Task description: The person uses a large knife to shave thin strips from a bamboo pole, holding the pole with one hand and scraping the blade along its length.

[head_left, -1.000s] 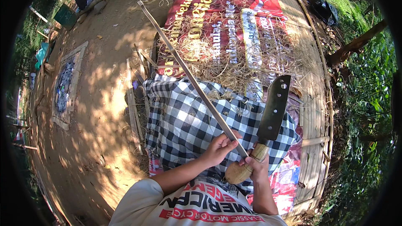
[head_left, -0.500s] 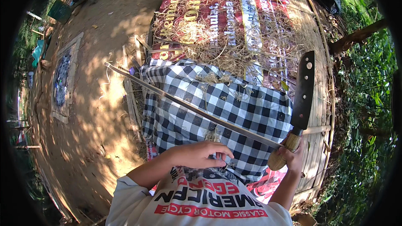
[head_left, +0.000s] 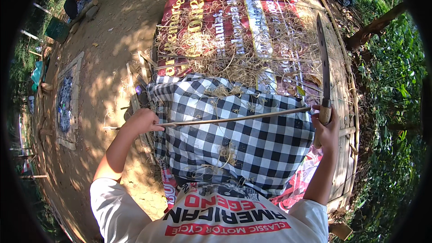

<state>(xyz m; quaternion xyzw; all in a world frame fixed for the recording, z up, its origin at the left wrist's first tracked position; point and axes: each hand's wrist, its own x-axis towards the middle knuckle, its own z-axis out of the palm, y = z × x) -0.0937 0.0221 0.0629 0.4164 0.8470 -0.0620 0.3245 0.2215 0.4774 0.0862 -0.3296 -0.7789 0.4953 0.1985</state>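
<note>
A long thin strip of split bamboo (head_left: 234,119) stretches crosswise over a black-and-white checkered cloth (head_left: 265,153) on my lap. My left hand (head_left: 145,121) is closed round the strip near its left end, which sticks out past the fist. In my right hand (head_left: 327,128) is the wooden handle of a large knife (head_left: 323,58); its dark blade, pierced with holes, points away from me, nearly edge-on. The strip's right end reaches the fingers of that same hand; whether they pinch it is hard to see.
Curly shavings (head_left: 225,58) litter a red printed banner (head_left: 180,27) ahead, spread over a bamboo platform (head_left: 344,153). Bamboo pieces (head_left: 132,81) lie at its left edge. Packed dirt (head_left: 121,22) extends left, with a framed ash patch (head_left: 66,101). Far left is a person (head_left: 70,4).
My left hand has moved from my lap out to the left and taken hold of the strip. The strip has swung nearly level. The knife has turned edge-on and risen forward with my right hand.
</note>
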